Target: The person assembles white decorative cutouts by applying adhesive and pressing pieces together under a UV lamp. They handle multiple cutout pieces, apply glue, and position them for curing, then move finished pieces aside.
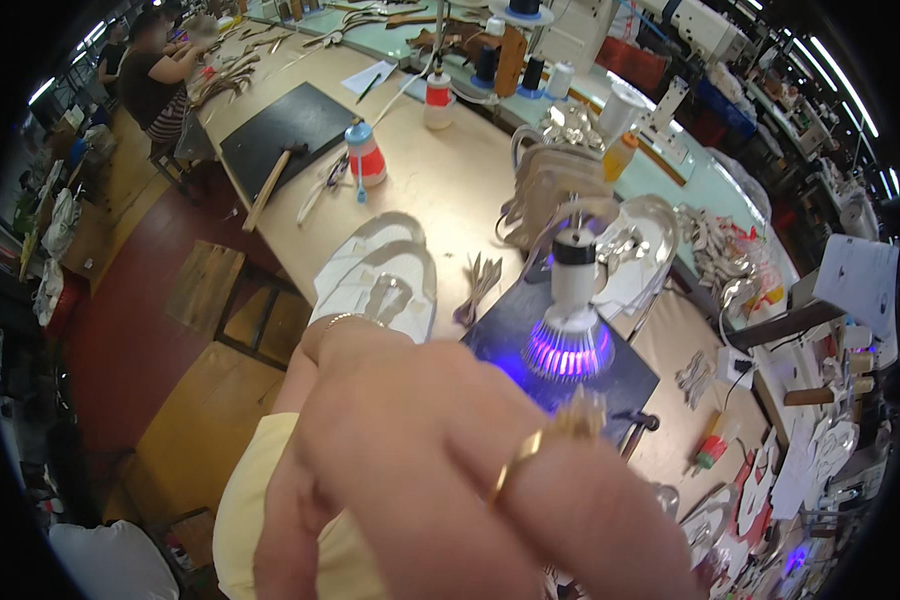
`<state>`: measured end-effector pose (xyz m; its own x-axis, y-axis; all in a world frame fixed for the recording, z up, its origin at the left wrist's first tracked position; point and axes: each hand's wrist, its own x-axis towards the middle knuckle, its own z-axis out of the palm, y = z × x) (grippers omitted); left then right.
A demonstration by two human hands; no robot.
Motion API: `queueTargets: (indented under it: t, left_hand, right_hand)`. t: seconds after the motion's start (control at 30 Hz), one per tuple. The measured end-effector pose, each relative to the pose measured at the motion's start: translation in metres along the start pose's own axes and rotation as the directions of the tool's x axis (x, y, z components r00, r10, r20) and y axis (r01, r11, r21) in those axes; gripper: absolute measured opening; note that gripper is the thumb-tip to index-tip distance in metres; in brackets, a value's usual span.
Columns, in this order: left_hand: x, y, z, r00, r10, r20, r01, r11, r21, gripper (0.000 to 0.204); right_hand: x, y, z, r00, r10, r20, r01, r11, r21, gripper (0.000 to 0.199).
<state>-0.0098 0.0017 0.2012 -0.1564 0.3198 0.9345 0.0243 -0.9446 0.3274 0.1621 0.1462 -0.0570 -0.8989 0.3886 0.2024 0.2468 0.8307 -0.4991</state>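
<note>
- Gold ring sits on a finger of the big hand that fills the lower middle of the head view, very close to the lens and blurred.
- Which hand it is: cannot tell. Forearm runs up-left from it, thin bracelet at the wrist, pale yellow sleeve below.
- Fingers look loosely spread; nothing visible in the grip, but the far side of the palm is hidden, so whether it holds anything cannot be told. Second hand not seen.
- Nearest thing: lamp with white neck and black collar, glowing violet, just beyond the knuckles, head down over a dark mat on the long tan workbench.
- Left of the mat: two white shoe-shaped cutouts, partly overlapping, near the bench edge beside the wrist.
- Between cutouts and mat: small bundle of dark strips.
- Behind the lamp: stack of beige cut pieces, upright, and shiny silver parts.
- Further up the bench: red-and-white bottle with blue cap, a hammer lying over the edge of a black mat.
- Right edge: red-tipped bottle lying down near white cut shapes.
- Top left: another person seated at the far end of the bench, well apart.
</note>
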Motion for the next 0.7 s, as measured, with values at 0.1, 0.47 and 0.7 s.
queueTargets:
  t: [0.1, 0.47, 0.7]
  left_hand:
    - [-0.008, -0.001, 0.032, 0.997, 0.079, 0.018, -0.078, 0.996, -0.043, 0.062]
    - [-0.048, 0.074, 0.055, 0.902, -0.369, 0.226, 0.351, 0.929, 0.117, 0.037]
    - [-0.07, 0.081, 0.088, 0.91, -0.409, 0.068, 0.4, 0.91, 0.112, 0.038]
  right_hand:
    - [0.0, 0.0, -0.001, 0.999, -0.034, -0.024, 0.034, 0.999, -0.008, 0.039]
    - [-0.001, 0.001, -0.003, 0.995, -0.088, -0.056, 0.086, 0.996, -0.034, 0.039]
    - [-0.006, 0.004, 0.001, 0.989, -0.118, -0.089, 0.116, 0.993, -0.031, 0.037]
